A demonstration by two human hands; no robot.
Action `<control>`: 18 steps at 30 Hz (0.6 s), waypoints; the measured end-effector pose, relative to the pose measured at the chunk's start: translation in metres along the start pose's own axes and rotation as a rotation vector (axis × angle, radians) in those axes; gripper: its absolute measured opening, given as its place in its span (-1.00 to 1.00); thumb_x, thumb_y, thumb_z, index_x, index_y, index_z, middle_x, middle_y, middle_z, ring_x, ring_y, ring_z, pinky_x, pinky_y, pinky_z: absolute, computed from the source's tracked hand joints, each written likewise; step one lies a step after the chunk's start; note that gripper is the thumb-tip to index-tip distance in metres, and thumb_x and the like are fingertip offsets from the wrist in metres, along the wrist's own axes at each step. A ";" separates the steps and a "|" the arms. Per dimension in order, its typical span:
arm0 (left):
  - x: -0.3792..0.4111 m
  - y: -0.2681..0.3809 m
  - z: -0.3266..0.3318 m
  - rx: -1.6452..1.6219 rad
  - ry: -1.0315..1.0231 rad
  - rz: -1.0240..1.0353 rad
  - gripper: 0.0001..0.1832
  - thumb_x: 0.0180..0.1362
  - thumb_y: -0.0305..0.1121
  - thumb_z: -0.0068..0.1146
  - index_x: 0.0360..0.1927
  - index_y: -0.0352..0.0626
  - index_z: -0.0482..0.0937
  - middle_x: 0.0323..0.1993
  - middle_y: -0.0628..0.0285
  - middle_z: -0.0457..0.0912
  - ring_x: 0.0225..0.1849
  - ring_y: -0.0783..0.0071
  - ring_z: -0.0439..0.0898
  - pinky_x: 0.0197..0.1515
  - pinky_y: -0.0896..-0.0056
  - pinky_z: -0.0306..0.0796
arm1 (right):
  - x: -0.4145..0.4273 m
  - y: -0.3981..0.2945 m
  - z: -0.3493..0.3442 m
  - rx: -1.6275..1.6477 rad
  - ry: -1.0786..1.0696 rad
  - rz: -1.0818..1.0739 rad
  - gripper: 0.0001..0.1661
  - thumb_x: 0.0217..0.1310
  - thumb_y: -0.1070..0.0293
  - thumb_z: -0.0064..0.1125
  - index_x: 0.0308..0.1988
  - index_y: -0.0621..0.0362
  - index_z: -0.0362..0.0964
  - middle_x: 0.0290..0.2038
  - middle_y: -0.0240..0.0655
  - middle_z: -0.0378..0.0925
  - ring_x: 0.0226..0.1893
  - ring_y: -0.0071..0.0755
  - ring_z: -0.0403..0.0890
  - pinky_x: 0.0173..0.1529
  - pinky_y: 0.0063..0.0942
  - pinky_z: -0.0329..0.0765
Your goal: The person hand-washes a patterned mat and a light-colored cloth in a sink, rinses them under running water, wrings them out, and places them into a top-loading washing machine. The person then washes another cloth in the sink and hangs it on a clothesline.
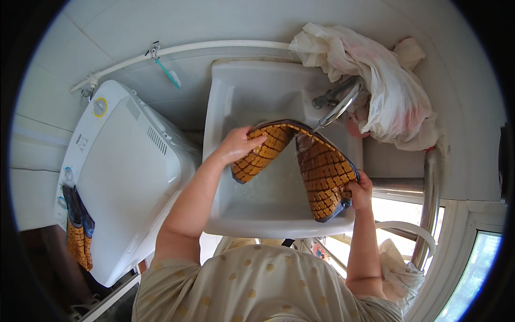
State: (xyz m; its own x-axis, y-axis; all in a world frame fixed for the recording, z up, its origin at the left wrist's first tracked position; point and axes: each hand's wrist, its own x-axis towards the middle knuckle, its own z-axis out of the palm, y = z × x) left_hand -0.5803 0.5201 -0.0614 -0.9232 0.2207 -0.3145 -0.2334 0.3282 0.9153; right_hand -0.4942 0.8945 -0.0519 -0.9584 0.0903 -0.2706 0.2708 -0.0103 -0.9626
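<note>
A mat of small brown tiles with a dark blue fabric edge (328, 173) is draped in an arch over the white sink (229, 219). My left hand (241, 145) pinches its left part, thumb on the tiled face. At the right, my right hand (360, 189) grips the mat's edge near a blue fabric corner. Water runs from the curved chrome faucet (342, 106) onto the middle of the mat and splashes there. Some water shows in the basin beneath. The mat's underside is mostly hidden.
A white Haier washing machine (124, 181) stands at the left, with a similar tiled piece (78, 237) hanging over its edge. A white pipe (225, 43) along the wall bears a teal brush (168, 74). Crumpled plastic bags (378, 80) hang beside the faucet.
</note>
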 end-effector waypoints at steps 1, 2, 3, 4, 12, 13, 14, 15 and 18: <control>0.009 0.000 -0.006 0.013 -0.037 -0.067 -0.49 0.16 -0.06 0.21 -0.09 -0.38 0.54 -0.30 0.18 0.63 -0.28 0.49 0.55 -0.16 0.43 0.43 | 0.003 0.001 -0.003 -0.040 -0.008 0.035 -0.58 -0.17 0.68 -0.13 -0.20 0.29 0.45 -0.29 -0.35 0.57 -0.34 -0.50 0.53 -0.19 -0.59 0.47; 0.018 -0.001 -0.011 0.026 -0.073 -0.133 -0.49 0.16 -0.05 0.21 -0.10 -0.38 0.55 -0.29 0.19 0.63 -0.26 0.50 0.55 -0.15 0.44 0.43 | 0.010 0.002 -0.004 -0.087 -0.023 0.064 -0.56 -0.16 0.66 -0.10 -0.17 0.26 0.45 -0.27 -0.34 0.57 -0.31 -0.50 0.52 -0.18 -0.58 0.47; 0.028 -0.003 -0.015 0.040 -0.112 -0.202 -0.50 0.16 -0.05 0.22 -0.12 -0.38 0.56 -0.28 0.20 0.63 -0.24 0.52 0.54 -0.13 0.45 0.43 | 0.020 0.002 -0.005 -0.133 -0.037 0.096 -0.55 -0.15 0.65 -0.07 -0.14 0.23 0.44 -0.26 -0.33 0.56 -0.29 -0.50 0.52 -0.17 -0.58 0.46; 0.038 -0.010 -0.016 -0.020 -0.152 -0.268 -0.42 0.13 0.05 0.22 -0.11 -0.38 0.56 -0.25 0.16 0.61 -0.22 0.46 0.55 -0.14 0.41 0.43 | 0.031 0.002 -0.005 -0.179 -0.053 0.127 -0.53 -0.14 0.63 -0.05 -0.11 0.20 0.44 -0.24 -0.33 0.56 -0.27 -0.50 0.52 -0.16 -0.58 0.46; 0.108 -0.059 0.019 0.893 0.079 -0.120 -0.13 0.10 0.25 0.07 0.35 -0.07 0.16 0.28 0.02 0.31 0.16 0.05 0.42 0.16 0.12 0.32 | 0.108 0.044 0.026 -1.363 0.066 -0.029 -0.37 0.05 0.35 0.12 0.18 -0.04 0.28 0.11 -0.16 0.43 0.10 -0.12 0.44 0.16 -0.18 0.34; 0.108 -0.058 0.029 1.033 0.111 -0.074 -0.12 0.11 0.27 0.03 0.37 -0.02 0.11 0.33 0.03 0.21 0.22 0.04 0.35 0.21 0.04 0.25 | 0.111 0.068 0.027 -1.471 0.080 -0.221 -0.34 0.08 0.29 0.13 0.22 -0.05 0.24 0.16 -0.16 0.37 0.15 -0.08 0.39 0.20 -0.11 0.29; 0.101 -0.058 0.041 1.174 0.144 -0.025 -0.11 0.12 0.29 -0.01 0.40 0.02 0.07 0.37 0.03 0.12 0.27 0.02 0.27 0.25 -0.04 0.17 | 0.113 0.088 0.025 -1.571 0.093 -0.418 -0.31 0.11 0.24 0.14 0.25 -0.07 0.20 0.21 -0.16 0.32 0.20 -0.05 0.34 0.23 -0.03 0.25; 0.095 -0.060 0.047 1.314 0.186 0.021 -0.10 0.13 0.31 -0.05 0.42 0.07 0.02 0.42 0.04 0.03 0.33 0.01 0.20 0.29 -0.12 0.10 | 0.113 0.091 0.029 -1.607 0.073 -0.453 -0.31 0.14 0.19 0.12 0.27 -0.07 0.18 0.25 -0.16 0.27 0.22 -0.02 0.30 0.25 0.04 0.20; 0.085 -0.075 0.057 1.401 -0.002 0.103 -0.09 0.13 0.39 -0.18 0.46 0.21 -0.10 0.47 0.06 -0.18 0.45 -0.10 -0.15 0.35 -0.32 -0.19 | 0.105 0.087 0.046 -1.586 0.028 -0.517 -0.27 0.22 -0.03 0.05 0.31 -0.08 0.12 0.32 -0.12 0.15 0.28 0.12 0.20 0.28 0.30 0.02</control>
State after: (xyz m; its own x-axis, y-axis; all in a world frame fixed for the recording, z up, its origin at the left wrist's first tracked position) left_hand -0.6243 0.5662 -0.1713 -0.9168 0.3004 -0.2633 0.3294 0.9414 -0.0730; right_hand -0.5755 0.8572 -0.1653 -0.9729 -0.2211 0.0678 -0.2196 0.9752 0.0286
